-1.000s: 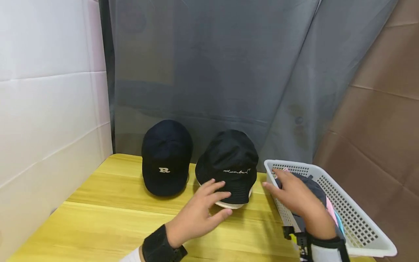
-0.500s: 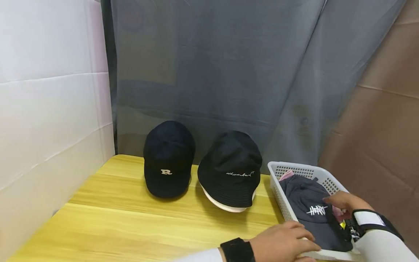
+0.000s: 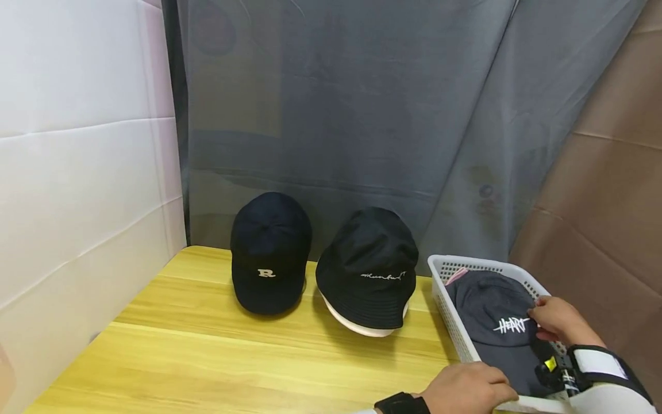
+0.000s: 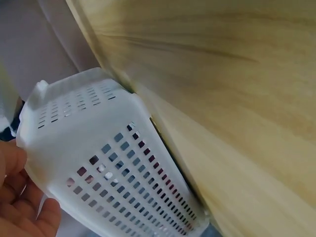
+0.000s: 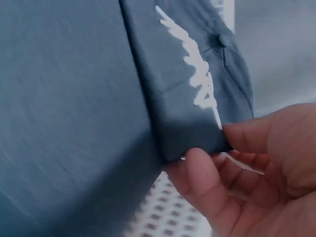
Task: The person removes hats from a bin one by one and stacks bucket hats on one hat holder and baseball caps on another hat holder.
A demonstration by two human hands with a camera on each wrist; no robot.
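We find a white basket [image 3: 522, 279] at the right front corner of the wooden surface [image 3: 207, 351], its near end overhanging the front edge. Inside it lies a dark grey cap [image 3: 491, 310] with white lettering on its front, filling most of the basket; a strip of pink fabric [image 3: 457, 275] shows at the basket's far left corner.

The right hand [image 3: 555, 322] is at the cap's right side. In the right wrist view its fingers [image 5: 207, 182] curl under the edge of the cap while the thumb sits above, so we record it as pinching the cap's edge just beside the lettering.

The left hand [image 3: 468, 388] grips the near left corner of the basket, fingers curled over the rim. The left wrist view shows the palm against the basket's perforated wall [image 4: 113, 168].

Toward the back edge of the surface we note two further items: a black cap [image 3: 270, 253] marked with a white letter R, and just to its right a black bucket hat [image 3: 368, 267] with a white script line and a pale underside. The bucket hat stands near the basket without touching it. A grey curtain [image 3: 336, 115] hangs behind.
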